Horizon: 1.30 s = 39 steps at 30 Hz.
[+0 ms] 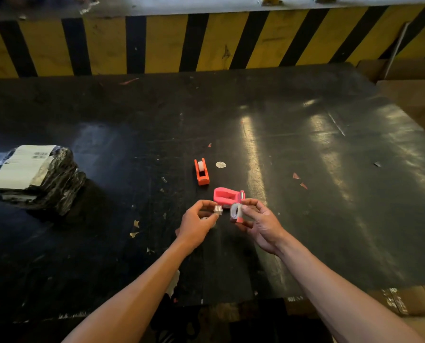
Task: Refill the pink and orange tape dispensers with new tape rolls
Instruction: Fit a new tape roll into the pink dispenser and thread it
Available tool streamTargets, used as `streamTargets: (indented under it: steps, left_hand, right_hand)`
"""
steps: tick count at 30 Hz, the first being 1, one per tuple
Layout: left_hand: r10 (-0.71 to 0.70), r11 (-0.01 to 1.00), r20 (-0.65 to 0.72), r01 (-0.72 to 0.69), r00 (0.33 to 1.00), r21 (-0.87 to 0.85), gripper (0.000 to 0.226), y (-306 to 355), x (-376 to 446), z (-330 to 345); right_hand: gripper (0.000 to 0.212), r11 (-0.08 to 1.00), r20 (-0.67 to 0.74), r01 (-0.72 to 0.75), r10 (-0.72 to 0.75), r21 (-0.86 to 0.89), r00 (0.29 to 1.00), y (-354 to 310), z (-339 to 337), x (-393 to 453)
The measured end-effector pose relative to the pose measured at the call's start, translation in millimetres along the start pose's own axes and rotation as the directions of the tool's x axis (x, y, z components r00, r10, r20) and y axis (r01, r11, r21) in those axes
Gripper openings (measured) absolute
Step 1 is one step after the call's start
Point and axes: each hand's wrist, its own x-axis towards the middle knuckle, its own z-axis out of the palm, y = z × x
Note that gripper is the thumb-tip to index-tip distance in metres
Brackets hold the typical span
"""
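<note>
The pink tape dispenser (225,196) lies on the black table (305,169), its roll slot empty, just beyond my hands. The orange dispenser (201,171) stands a little farther back with a white tape roll in it. My left hand (198,225) pinches a small clear plastic spool core (218,209) between fingertips. My right hand (258,222) holds a translucent tape roll (236,211), its hole facing the core. The core and the roll are a few centimetres apart.
A black plastic-wrapped parcel with white labels (36,175) sits at the left. A round white sticker (220,165) lies beside the orange dispenser. Paper scraps dot the table. A yellow-and-black striped barrier (206,43) runs along the back; cardboard boxes (409,90) stand at the right.
</note>
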Motion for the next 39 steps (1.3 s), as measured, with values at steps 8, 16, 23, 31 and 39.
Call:
streamTargets:
  steps: [8,16,23,31,39]
  left_hand:
    - [0.393,0.886,0.064,-0.396,0.917,0.240,0.031,14.8,-4.5,-3.9]
    - [0.531,0.785,0.091,-0.530,0.842,0.321,0.027,15.6,-9.6,-7.9]
    - [0.590,0.730,0.047,-0.557,0.806,0.396,0.024,12.8,-7.7,-6.5]
    - [0.548,0.774,0.112,-0.554,0.829,0.306,0.028,15.4,-1.8,-11.6]
    - [0.420,0.820,0.237,-0.478,0.876,0.315,0.037,22.5,8.6,-17.7]
  right_hand:
    - [0.025,0.999,0.091,0.022,-0.024,0.029,0.996,-3.6,15.4,-11.0]
    - [0.034,0.999,0.075,0.042,-0.042,-0.006,0.996,-1.1,19.1,-13.7]
    - [0.025,0.998,0.080,0.061,-0.060,-0.017,0.995,0.2,20.2,-12.1]
    - [0.034,0.980,0.070,0.118,-0.108,-0.162,0.992,1.0,17.4,-10.2]
    - [0.029,0.881,0.198,0.308,-0.251,-0.360,0.948,-8.7,17.2,-15.2]
